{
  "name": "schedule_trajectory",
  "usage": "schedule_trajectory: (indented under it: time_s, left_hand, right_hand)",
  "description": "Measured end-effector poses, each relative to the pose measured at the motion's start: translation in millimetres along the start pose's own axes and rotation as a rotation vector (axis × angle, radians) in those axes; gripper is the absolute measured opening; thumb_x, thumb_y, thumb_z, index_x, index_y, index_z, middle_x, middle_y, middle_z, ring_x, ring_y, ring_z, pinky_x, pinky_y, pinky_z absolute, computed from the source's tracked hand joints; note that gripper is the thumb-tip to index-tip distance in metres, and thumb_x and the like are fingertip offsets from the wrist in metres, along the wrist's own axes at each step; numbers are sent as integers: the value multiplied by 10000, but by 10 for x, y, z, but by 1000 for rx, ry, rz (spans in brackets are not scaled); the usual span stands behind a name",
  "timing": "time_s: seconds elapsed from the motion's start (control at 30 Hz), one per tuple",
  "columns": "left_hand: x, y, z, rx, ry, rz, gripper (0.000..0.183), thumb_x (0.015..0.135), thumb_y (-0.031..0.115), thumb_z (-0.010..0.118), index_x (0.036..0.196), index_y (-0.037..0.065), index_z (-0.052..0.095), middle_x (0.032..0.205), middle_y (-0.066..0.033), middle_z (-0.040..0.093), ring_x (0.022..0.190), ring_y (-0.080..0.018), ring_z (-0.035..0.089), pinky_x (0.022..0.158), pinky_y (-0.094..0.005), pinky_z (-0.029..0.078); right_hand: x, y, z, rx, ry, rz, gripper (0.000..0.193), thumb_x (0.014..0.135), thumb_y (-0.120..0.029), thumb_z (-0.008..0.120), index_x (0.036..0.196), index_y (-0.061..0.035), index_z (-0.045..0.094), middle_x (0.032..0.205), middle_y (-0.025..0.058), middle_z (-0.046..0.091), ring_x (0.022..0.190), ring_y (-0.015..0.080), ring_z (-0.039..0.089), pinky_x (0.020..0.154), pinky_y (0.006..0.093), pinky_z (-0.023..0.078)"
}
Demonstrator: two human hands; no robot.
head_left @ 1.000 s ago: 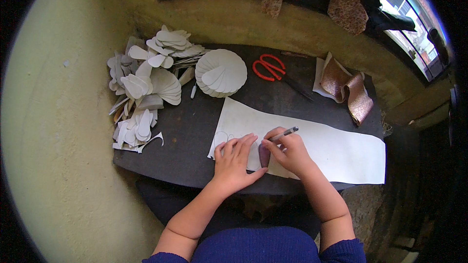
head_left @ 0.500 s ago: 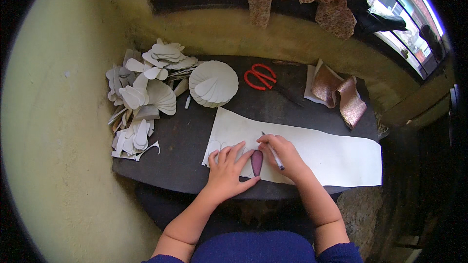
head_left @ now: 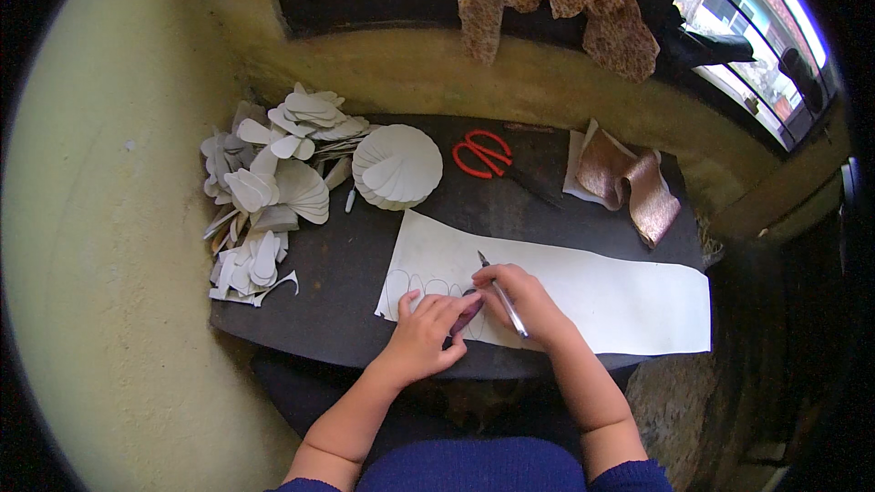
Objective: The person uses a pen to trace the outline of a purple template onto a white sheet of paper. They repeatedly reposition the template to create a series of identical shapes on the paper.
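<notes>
A long white sheet (head_left: 620,301), of a material I cannot make out, lies across the near part of the dark table. Drawn loops run in a row along its left end. In my left hand (head_left: 421,337) a small dark purple teardrop-shaped template (head_left: 467,317) is pinched, tilted over the sheet and partly hidden by my fingers. Just right of it, my right hand (head_left: 527,305) is closed round a pen (head_left: 512,312), whose tip points away from me. Whether the pen touches the sheet I cannot tell.
White teardrop cut-outs (head_left: 264,191) are heaped at the table's left, beside a round fanned stack (head_left: 397,167). Scissors with red handles (head_left: 483,154) lie at the back. A shiny pinkish-brown strip (head_left: 653,200) rests at the back right. Walls (head_left: 383,64) border the far and left sides.
My left hand has drawn its fingers in and picked up the template, which lay flat on the sheet and now tilts. A loop shows where it lay. The pen has shifted slightly left.
</notes>
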State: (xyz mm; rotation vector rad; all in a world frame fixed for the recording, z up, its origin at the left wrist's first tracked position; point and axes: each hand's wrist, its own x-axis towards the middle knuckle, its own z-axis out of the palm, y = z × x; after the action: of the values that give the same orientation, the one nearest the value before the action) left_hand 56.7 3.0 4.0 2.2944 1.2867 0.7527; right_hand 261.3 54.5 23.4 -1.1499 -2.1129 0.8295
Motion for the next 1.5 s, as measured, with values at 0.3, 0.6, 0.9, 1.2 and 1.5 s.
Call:
schedule_trajectory:
  time_s: [0.3, 0.6, 0.9, 1.2, 1.5]
  left_hand:
    - [-10, -97, 73, -188, 94, 45, 515, 775, 65, 690, 1265, 86, 531, 1150, -91, 633, 1070, -271, 601, 970, -424, 384]
    - [21, -18, -39, -125, 33, 48, 413, 779, 148, 709, 1162, 90, 568, 1111, -79, 631, 1072, -257, 593, 964, -410, 368]
    - [-8, -47, -76, -614, 39, -3, 366, 805, 7, 666, 1154, 60, 569, 1096, -120, 609, 1017, -247, 609, 944, -366, 445]
    - [10, -47, -59, -364, 90, 2, 372, 821, 113, 683, 1177, 42, 602, 1214, -145, 601, 1084, -310, 589, 965, -399, 442]
    - [-4, 21, -60, -25, -101, 50, 529, 831, 381, 689, 1299, 146, 611, 1370, -70, 548, 1227, -305, 481, 1018, -450, 369]
  right_hand:
    - [5, -101, -54, -134, -204, -141, 415, 723, -138, 750, 1103, -74, 595, 1035, 140, 628, 1026, 346, 583, 904, 431, 450]
    - [-72, -151, -86, -135, -248, -129, 450, 724, -164, 763, 1120, -55, 578, 1028, 156, 617, 1010, 354, 578, 893, 430, 448]
    - [-215, -224, -158, 63, -126, 6, 232, 804, -64, 734, 1009, -58, 625, 907, 139, 658, 823, 307, 650, 704, 362, 506]
    - [-507, -117, -56, 236, 237, 353, 132, 814, 11, 730, 912, 4, 642, 790, 64, 666, 727, 123, 627, 644, 263, 482]
    - [-565, -287, 19, 112, 215, 354, 185, 786, -78, 783, 904, -18, 654, 763, 98, 624, 634, 165, 597, 603, 290, 491]
